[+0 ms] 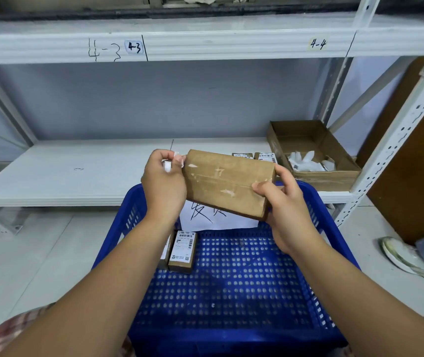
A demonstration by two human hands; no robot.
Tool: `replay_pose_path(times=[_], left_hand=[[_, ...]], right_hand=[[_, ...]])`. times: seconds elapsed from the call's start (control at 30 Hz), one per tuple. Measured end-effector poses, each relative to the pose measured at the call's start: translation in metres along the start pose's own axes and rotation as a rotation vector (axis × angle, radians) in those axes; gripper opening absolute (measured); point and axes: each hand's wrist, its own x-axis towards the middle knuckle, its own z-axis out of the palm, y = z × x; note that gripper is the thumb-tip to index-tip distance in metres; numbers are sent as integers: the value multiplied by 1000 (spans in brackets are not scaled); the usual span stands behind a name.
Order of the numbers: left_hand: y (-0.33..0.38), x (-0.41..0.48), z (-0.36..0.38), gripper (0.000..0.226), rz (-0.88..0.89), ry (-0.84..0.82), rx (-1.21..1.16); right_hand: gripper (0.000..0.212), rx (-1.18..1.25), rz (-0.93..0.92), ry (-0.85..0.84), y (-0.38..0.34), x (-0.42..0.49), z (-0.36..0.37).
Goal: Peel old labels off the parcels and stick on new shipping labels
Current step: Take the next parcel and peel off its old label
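A brown cardboard parcel [227, 182] is held tilted above a blue plastic basket [231, 279]. Its taped top face shows small white label remnants. My right hand [281, 202] grips its right end, thumb on top. My left hand [163, 181] is at the parcel's upper left corner and pinches a small white scrap of peeled label [173, 161]. Two small labelled parcels [182, 251] lie in the basket's left part. A white sheet with handwritten characters [213, 219] leans at the basket's far side, partly hidden by the held parcel.
A white metal shelf [77, 171] runs behind the basket. An open cardboard box [311, 153] with white label scraps sits on it at the right. Two more labelled parcels [254, 156] lie behind the held one. A shelf upright [386, 150] and a shoe [406, 256] are on the right.
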Motion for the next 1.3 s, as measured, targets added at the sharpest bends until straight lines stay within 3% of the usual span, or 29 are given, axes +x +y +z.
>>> replay_pose_path(times=[0.1, 0.17, 0.3, 0.4, 0.57, 0.7, 0.83, 1.03, 1.13, 1.3], left_hand=[[3, 1, -2, 19, -77, -20, -202], [4, 1, -4, 20, -53, -18, -218], [8, 2, -8, 14, 120, 10, -78], [7, 6, -11, 34, 146, -38, 40], [1, 7, -10, 23, 215, -80, 123], [-2, 7, -6, 13, 104, -120, 142], [-9, 12, -4, 22, -12, -125, 36], [0, 4, -5, 26, 94, -150, 64], [0, 3, -4, 46, -10, -256, 37], [-3, 8, -2, 44, -163, -243, -180]], right_hand=[[47, 37, 17, -10, -1, 1, -2], [47, 16, 9, -12, -2, 1, -2], [48, 19, 2, 39, -3, 3, -4], [49, 30, 3, 64, -4, 5, -7], [39, 36, 13, 83, -4, 5, -7], [41, 21, 28, 107, -3, 6, -7], [38, 11, 33, 107, -2, 7, -8], [41, 0, 60, 127, 0, 8, -9], [38, 2, 65, 131, 1, 8, -9], [43, -2, 68, 171, 3, 11, -11]])
